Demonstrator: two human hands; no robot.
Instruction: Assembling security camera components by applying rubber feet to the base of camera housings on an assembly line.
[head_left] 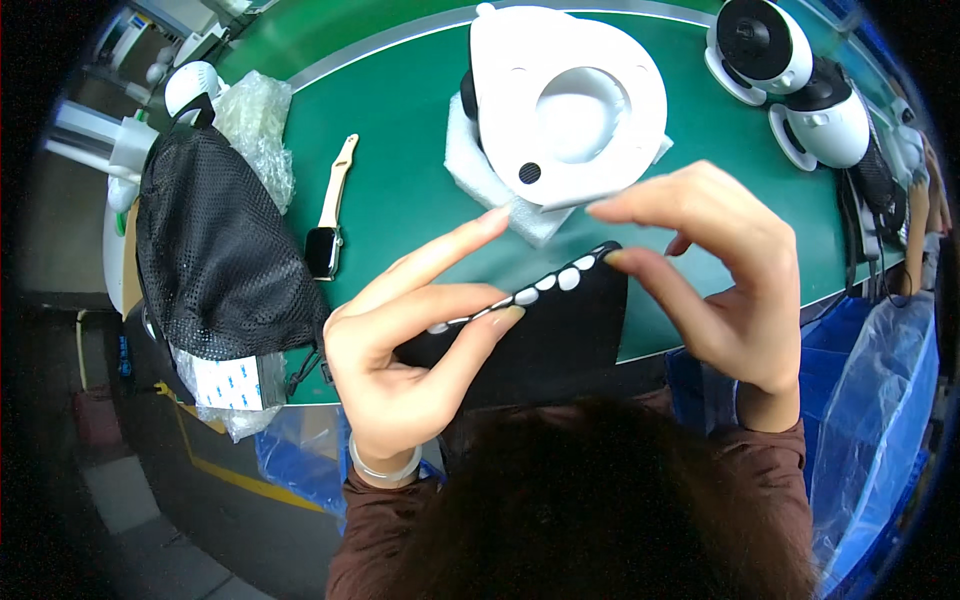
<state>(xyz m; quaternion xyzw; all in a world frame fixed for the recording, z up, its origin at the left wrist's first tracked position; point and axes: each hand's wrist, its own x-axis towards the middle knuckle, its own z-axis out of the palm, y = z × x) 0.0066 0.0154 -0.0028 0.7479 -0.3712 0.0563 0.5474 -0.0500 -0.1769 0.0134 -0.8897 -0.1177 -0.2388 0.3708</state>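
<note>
- A flat black piece (560, 330) with a row of small white pads (545, 283) along its upper edge is held between both hands, in front of the white moulded part (570, 100) and nearer the person than that part.
- The long axis of the padded edge is seen to run on a slant, from low on the left to high on the right, its upper end pointing toward the white moulded part.
- The left hand (410, 355) is closed on the lower end of that edge: the thumb and a bent finger pinch it, while the forefinger is stretched out along the row of pads.
- The right hand (720, 270) is set at the upper end; its grip is narrow, with a fingertip and thumb meeting at the top corner of the black piece.
- Neither hand is clearly nearer; each holds one end, so the piece lies straight between the two grips.
- The white moulded part is seen to rest on a foam block (480, 170) on the green table (400, 170), just beyond the right fingertips.
- Left of the white moulded part, a wristwatch (330, 215) lies on the table, and farther left a black mesh bag (215, 250) is seen.
</note>
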